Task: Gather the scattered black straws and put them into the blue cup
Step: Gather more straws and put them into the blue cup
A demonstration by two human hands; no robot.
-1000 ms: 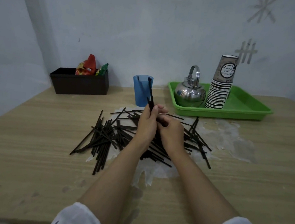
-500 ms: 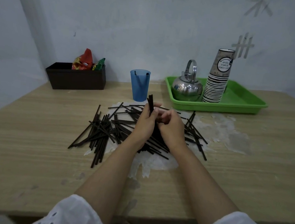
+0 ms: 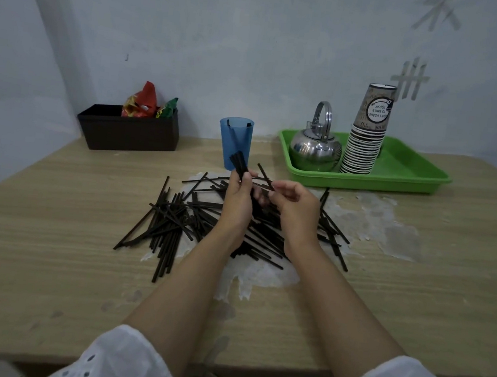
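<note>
Many black straws [image 3: 171,226] lie scattered in a heap on the middle of the wooden table. The blue cup [image 3: 234,141] stands upright behind the heap, with a couple of straw ends showing at its rim. My left hand [image 3: 238,199] grips a small bundle of straws [image 3: 239,164] that sticks up in front of the cup. My right hand [image 3: 296,207] is just to its right and pinches a single straw [image 3: 265,176], angled up to the left toward the bundle. Both hands hover over the heap and hide part of it.
A green tray [image 3: 409,175] at the back right holds a steel kettle [image 3: 315,148] and a tall stack of paper cups [image 3: 368,133]. A dark box [image 3: 128,131] with snack packets stands at the back left. White patches mark the table under the straws. Wall close behind.
My right hand has drawn a little away from the left and now lifts one straw toward the bundle. The left hand's bundle stays upright in front of the cup.
</note>
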